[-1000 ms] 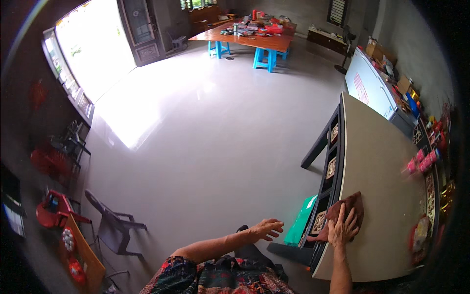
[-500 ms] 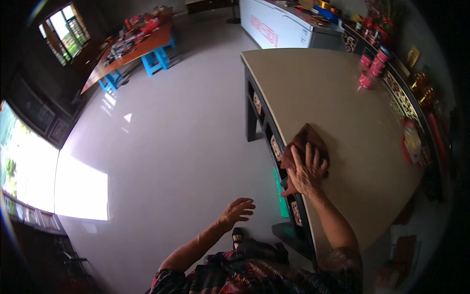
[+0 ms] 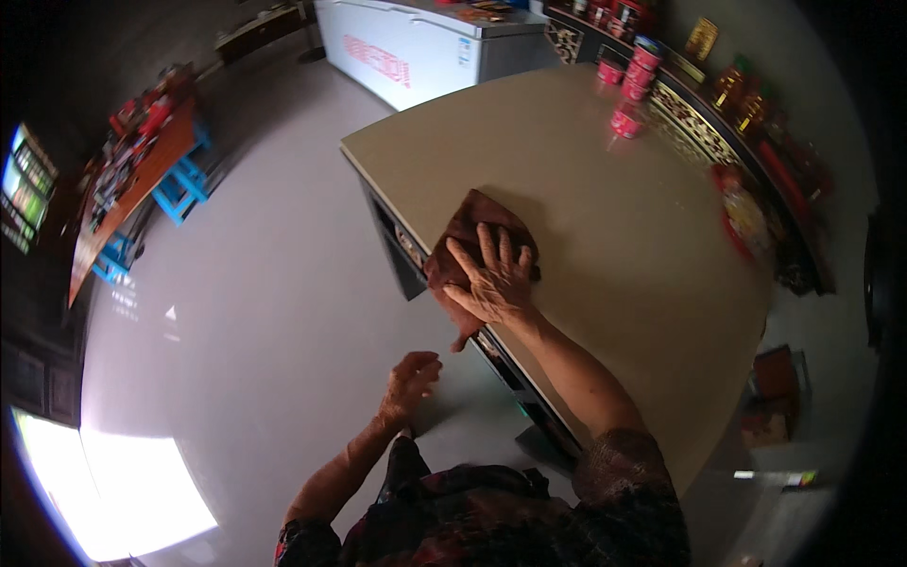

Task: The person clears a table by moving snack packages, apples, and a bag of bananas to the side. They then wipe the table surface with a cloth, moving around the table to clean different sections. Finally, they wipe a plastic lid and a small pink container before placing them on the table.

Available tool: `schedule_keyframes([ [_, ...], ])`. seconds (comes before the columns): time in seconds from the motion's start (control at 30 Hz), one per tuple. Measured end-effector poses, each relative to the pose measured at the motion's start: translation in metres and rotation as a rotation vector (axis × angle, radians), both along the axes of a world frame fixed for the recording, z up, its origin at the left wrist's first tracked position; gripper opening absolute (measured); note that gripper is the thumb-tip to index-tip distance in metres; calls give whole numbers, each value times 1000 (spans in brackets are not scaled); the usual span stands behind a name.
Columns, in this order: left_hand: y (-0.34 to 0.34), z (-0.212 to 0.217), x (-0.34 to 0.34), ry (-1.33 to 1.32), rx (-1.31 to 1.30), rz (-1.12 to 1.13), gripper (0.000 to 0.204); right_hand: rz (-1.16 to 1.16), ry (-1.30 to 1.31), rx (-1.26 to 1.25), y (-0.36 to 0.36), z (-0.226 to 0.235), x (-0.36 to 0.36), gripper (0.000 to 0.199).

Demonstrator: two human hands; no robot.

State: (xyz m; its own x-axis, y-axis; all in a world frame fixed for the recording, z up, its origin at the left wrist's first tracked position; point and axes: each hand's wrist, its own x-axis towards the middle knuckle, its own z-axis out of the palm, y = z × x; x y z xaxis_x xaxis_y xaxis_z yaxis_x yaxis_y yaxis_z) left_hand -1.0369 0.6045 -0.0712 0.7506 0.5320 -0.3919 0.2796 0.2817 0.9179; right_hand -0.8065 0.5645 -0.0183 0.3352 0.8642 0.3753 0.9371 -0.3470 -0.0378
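Cloth lies on the worktop, one corner hanging over the left edge. Your right hand is flat on it, fingers spread, not pinching. Your left hand hangs half-curled, nothing visible in it. Looks light, limp; likely bunches, so grip a middle fold.
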Motion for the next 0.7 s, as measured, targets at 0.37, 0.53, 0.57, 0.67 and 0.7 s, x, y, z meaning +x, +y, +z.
schedule_keyframes([
  [0.37,187,61,120,-347,1335,38,43,-502,12,-17,14,-10,81,67],
  [0.53,248,49,172,-206,1406,-68,43,-910,16,-166,-32,-16,127,67],
  [0.57,256,47,181,-187,1439,-76,44,-990,10,-185,-43,-17,138,67],
  [0.67,279,49,200,-98,1519,-99,49,-1138,147,-282,-49,1,166,66],
  [0.7,282,50,206,-91,1523,-133,51,-1178,194,-331,-48,7,172,67],
])
